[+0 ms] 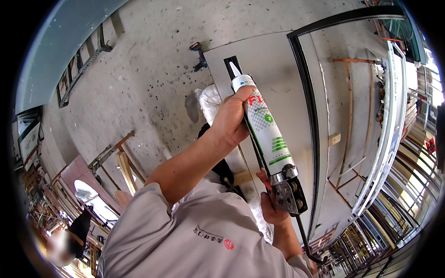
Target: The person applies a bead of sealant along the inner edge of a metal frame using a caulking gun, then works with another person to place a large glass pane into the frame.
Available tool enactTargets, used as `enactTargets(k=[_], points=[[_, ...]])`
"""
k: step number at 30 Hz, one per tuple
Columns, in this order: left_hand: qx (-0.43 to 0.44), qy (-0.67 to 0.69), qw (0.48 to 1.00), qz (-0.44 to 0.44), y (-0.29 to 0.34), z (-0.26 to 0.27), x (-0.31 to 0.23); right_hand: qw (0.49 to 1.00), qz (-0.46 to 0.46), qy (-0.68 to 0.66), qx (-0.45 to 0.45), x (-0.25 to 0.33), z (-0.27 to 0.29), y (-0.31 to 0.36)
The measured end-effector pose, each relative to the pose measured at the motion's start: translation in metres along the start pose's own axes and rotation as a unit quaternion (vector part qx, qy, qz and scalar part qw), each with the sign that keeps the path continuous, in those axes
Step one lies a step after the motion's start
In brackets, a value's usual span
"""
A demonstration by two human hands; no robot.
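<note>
The caulk tube [269,125], seated in a caulking gun [289,194], is held over the board [287,106], its white nozzle [235,69] slanting toward the board's far edge. The left hand [233,116] is wrapped around the tube near the nozzle; the right hand [273,208] is curled at the gun's handle end, its fingers partly hidden. The step in hand looks like steadying the loaded gun; the next move probably calls for firm grips and a well-guided tip. Along the board's right side, a black frame bar [306,102] limits rightward swing. The floor [153,88] left of the board offers more room, though a drill [199,56] sits just beyond its far-left corner.
</note>
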State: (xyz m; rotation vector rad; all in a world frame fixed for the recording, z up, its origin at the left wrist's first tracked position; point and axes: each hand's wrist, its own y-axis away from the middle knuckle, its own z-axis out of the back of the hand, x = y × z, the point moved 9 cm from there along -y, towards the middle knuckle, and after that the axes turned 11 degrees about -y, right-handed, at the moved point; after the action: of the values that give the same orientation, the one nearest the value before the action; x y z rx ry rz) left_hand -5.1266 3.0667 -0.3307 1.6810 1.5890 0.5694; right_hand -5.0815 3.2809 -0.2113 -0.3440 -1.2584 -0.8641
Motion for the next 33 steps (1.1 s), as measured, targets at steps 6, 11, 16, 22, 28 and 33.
enactTargets(k=[6, 11, 16, 22, 28, 33], points=[[0.018, 0.01, 1.0, 0.002, -0.002, 0.004, -0.002, 1.0, -0.004, 0.02, 0.008, -0.004, -0.002, -0.004], [0.007, 0.006, 1.0, 0.003, -0.004, 0.006, -0.002, 1.0, -0.001, 0.011, 0.011, -0.006, 0.0, -0.007], [0.025, -0.009, 1.0, -0.003, -0.006, 0.004, -0.004, 1.0, -0.018, 0.014, 0.016, -0.002, -0.004, -0.014], [0.039, -0.005, 0.999, 0.014, -0.009, 0.002, -0.012, 0.998, -0.048, -0.017, 0.045, 0.013, -0.011, -0.023], [0.01, 0.005, 1.0, 0.022, -0.002, 0.0, -0.016, 0.987, -0.088, -0.042, 0.126, 0.024, -0.024, -0.023], [0.032, 0.039, 0.998, 0.031, 0.002, -0.003, -0.018, 0.986, -0.111, -0.025, 0.124, 0.033, -0.024, -0.024]])
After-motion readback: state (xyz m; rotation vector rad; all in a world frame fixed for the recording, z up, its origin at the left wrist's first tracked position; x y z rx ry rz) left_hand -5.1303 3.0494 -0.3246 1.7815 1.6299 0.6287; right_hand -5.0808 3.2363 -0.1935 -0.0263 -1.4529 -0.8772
